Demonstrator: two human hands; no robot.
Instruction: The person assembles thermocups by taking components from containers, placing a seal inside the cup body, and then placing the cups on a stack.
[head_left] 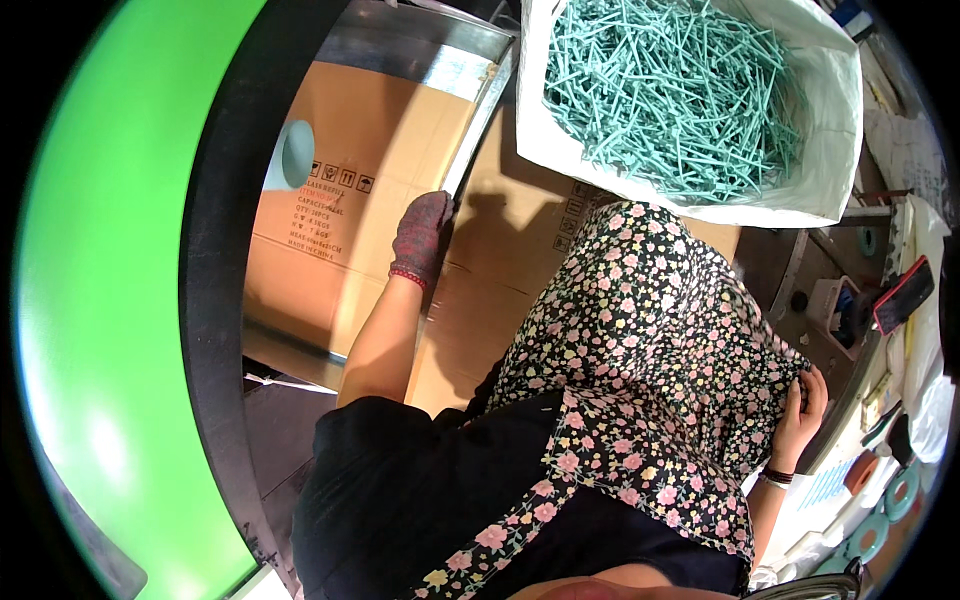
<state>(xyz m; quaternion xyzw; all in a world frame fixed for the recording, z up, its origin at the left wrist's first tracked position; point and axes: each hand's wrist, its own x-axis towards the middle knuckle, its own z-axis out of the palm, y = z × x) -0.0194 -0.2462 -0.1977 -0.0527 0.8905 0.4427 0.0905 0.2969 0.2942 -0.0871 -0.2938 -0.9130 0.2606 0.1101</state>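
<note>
My left hand (420, 238), in a grey-and-red knit glove, rests at the metal rim (478, 130) of a tray lined with cardboard (375, 130). Its fingers look curled over that rim, though their tips are hidden. My right hand (803, 408) is bare, with a dark band at the wrist. It pinches the side of the flowered apron (640, 300) on my lap, pulling the cloth outward. Beyond my knees stands a white sack (690, 210), opened wide and filled with many thin teal plastic sticks (670, 95).
A large green machine panel (110, 300) with a black edge curves along the left. A pale blue round piece (297, 155) sits over the cardboard. On the right are a red-edged phone (903, 295), a small pink bin (838, 315) and teal tape rolls (868, 538).
</note>
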